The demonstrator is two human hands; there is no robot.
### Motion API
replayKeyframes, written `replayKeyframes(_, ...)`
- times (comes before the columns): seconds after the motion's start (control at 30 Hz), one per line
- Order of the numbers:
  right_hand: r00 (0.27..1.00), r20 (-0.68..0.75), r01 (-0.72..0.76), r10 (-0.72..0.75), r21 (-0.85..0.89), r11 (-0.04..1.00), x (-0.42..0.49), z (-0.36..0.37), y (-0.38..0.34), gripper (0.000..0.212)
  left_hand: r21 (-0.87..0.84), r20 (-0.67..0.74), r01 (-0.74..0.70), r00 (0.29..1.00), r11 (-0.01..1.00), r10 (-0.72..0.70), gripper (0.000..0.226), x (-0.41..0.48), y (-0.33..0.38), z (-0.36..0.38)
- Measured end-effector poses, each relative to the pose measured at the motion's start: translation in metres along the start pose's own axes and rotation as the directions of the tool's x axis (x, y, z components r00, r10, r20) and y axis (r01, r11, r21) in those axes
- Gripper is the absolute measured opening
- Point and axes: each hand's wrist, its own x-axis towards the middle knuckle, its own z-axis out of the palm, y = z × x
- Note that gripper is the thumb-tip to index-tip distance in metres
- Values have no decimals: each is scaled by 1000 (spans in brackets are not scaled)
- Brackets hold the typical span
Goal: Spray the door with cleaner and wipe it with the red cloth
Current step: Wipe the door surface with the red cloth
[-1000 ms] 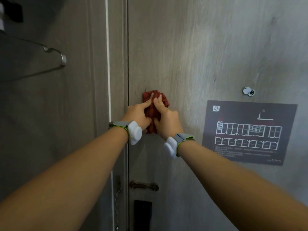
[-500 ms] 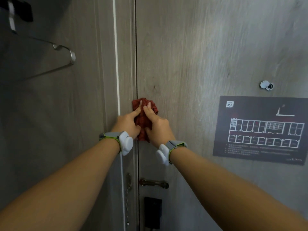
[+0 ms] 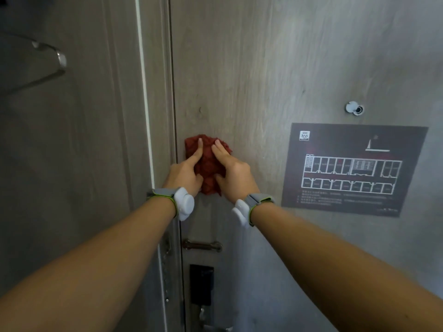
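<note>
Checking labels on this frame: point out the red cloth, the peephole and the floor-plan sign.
red cloth [image 3: 208, 164]: head view, bunched middle of the fabric.
peephole [image 3: 358, 109]: head view, the dark lens.
floor-plan sign [image 3: 354, 168]: head view, centre of the room diagram.

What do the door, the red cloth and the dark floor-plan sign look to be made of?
The door: grey wood grain, matte; the streaky grain suggests laminate or veneer, can't tell which. The red cloth: soft textile, crumpled, waffle-like weave; cotton or microfibre, unclear. The sign: thin flat dark sheet, white print, faint sheen; probably plastic or coated card.
</note>
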Motion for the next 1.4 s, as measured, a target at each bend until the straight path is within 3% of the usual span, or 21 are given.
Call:
replayKeyframes(0.27, 995, -101, -33, 27, -64, 997, -18, -51, 26, 57, 9, -1, -27, 1000, 1000, 27, 67, 10, 62, 23)
replayKeyframes(0.43, 984, -164, -79, 64, -81, 994, -30, -87, 44, 52, -70, 5, -60, 998, 996, 61, 62, 8, 98, 44)
replayKeyframes(0.63, 967, -244, -91, 77, -46, 995, -40, -118, 59, 53, -147, -57, -72, 996, 986, 64, 30, 13, 133, 56)
replayKeyframes(0.77, 975, -215, -59, 50, -34, 998, -48, -131, 62, 58, -120, -41, -107, 994, 987, 103, 29, 12, 144, 58)
replayKeyframes(0.9, 987, -158, -43, 35, -49, 998, -55, -139, 65, 47, -92, -25, -83, 996, 992, 81, 34, 11, 152, 60)
replayKeyframes(1.03, 979, -186, -88, 79, -45, 995, -62, -150, 74, 36, -103, -4, -77, 997, 992, 77, 31, 11, 166, 71)
replayKeyframes(1.4, 973, -202, -130, 110, -88, 988, -78, -185, 107, 38, -109, 32, -80, 996, 991, 84, 26, 21, 206, 102)
